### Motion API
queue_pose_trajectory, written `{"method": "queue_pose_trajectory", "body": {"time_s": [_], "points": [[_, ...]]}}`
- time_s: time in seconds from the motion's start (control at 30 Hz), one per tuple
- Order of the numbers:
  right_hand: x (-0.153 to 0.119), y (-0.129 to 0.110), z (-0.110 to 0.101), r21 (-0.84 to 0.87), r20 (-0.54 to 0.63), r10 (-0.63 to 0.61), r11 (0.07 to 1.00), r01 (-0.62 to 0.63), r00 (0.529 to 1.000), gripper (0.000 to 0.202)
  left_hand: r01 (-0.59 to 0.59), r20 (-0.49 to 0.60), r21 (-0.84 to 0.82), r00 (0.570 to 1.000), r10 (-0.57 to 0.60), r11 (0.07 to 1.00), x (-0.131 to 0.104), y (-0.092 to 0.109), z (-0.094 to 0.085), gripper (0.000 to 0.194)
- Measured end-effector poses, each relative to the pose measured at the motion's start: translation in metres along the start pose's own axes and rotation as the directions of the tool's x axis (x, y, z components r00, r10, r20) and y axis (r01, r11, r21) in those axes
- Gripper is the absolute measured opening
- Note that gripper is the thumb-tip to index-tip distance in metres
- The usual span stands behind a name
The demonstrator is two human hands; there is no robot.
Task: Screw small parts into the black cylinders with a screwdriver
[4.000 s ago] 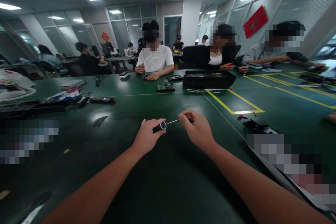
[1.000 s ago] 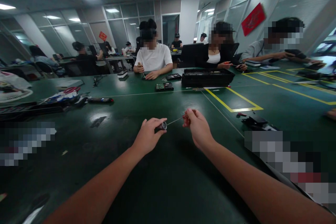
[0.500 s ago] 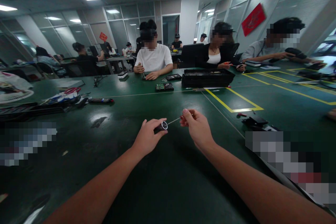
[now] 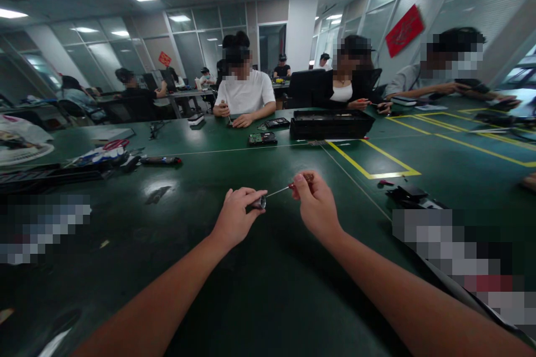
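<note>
Between the thumb and fingers of my left hand (image 4: 235, 215) is a small dark cylindrical part (image 4: 260, 202), its round, metallic-looking open end turned toward the right. My right hand (image 4: 317, 201) is closed around the reddish-brown handle of a screwdriver (image 4: 280, 191). The thin shaft slants down to the left, and its tip is at the cylinder's open end. Whether the tip touches the rim or sits inside cannot be made out. Both hands are above the green table (image 4: 251, 301).
A long black tray (image 4: 330, 125) and a circuit board part (image 4: 262, 138) lie ahead. A dark pen-like tool (image 4: 161, 160) and piled tools (image 4: 104, 156) are at left, black parts (image 4: 412, 195) at right. Several people sit across the table.
The cylinder has turned slightly in my left hand. My right fingers have shifted on the screwdriver, and more of its handle shows.
</note>
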State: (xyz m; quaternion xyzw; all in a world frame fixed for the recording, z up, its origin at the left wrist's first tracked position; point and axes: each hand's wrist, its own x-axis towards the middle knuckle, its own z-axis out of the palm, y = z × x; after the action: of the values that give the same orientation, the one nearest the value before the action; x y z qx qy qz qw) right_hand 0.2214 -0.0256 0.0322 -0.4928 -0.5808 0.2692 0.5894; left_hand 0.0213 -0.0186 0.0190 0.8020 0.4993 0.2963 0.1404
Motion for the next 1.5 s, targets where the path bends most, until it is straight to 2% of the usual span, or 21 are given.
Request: {"method": "queue_pose_trajectory", "body": {"time_s": [0.17,0.37,0.5,0.6,0.73,0.9,1.13,1.23,1.33,1.43,1.5], "points": [[-0.002,-0.001,0.001,0.027,0.106,-0.029,0.999,0.026,0.994,0.025,-0.007,-0.005,0.008,1.000,0.007,1.000,0.000,0.000,0.001,0.041],[-0.002,-0.005,-0.002,-0.087,0.040,-0.019,0.996,0.023,0.999,0.025,-0.010,-0.001,0.013,1.000,0.010,1.000,0.001,-0.004,0.002,0.042],[-0.002,-0.006,-0.003,-0.081,0.055,-0.033,0.996,0.037,0.998,0.025,0.005,0.002,0.005,1.000,-0.005,1.000,0.001,-0.006,0.003,0.043],[-0.002,-0.006,-0.003,-0.102,0.069,-0.042,0.994,0.049,0.997,0.026,0.027,0.013,-0.027,1.000,-0.026,0.999,0.000,-0.006,0.003,0.044],[-0.001,-0.006,-0.003,-0.150,0.018,-0.039,0.988,0.041,0.999,0.025,0.057,0.024,-0.109,0.998,-0.055,0.992,0.000,-0.005,0.003,0.043],[0.001,-0.005,-0.005,-0.123,-0.041,-0.045,0.992,0.039,0.998,0.027,0.092,0.008,-0.130,0.996,-0.091,0.987,0.001,-0.005,0.001,0.043],[0.000,-0.004,-0.005,-0.092,-0.038,-0.039,0.995,0.036,0.998,0.025,0.137,-0.059,-0.198,0.987,-0.151,0.970,0.000,-0.001,0.001,0.047],[0.001,-0.003,-0.005,-0.074,-0.040,-0.026,0.997,0.023,0.999,0.025,0.158,-0.019,-0.234,0.986,-0.167,0.959,-0.002,0.004,-0.004,0.046],[0.001,-0.003,-0.005,-0.067,-0.034,-0.024,0.998,0.021,0.999,0.026,0.156,0.054,-0.178,0.987,-0.148,0.972,-0.003,0.009,-0.012,0.036],[0.000,-0.004,-0.006,-0.064,-0.020,-0.034,0.997,0.033,0.999,0.026,0.085,0.203,-0.036,0.976,-0.076,0.996,-0.004,0.012,-0.021,0.020],[0.000,-0.005,-0.005,-0.070,-0.012,-0.039,0.997,0.038,0.999,0.026,0.011,0.304,0.045,0.952,-0.024,0.999,-0.004,0.011,-0.026,0.020]]}}
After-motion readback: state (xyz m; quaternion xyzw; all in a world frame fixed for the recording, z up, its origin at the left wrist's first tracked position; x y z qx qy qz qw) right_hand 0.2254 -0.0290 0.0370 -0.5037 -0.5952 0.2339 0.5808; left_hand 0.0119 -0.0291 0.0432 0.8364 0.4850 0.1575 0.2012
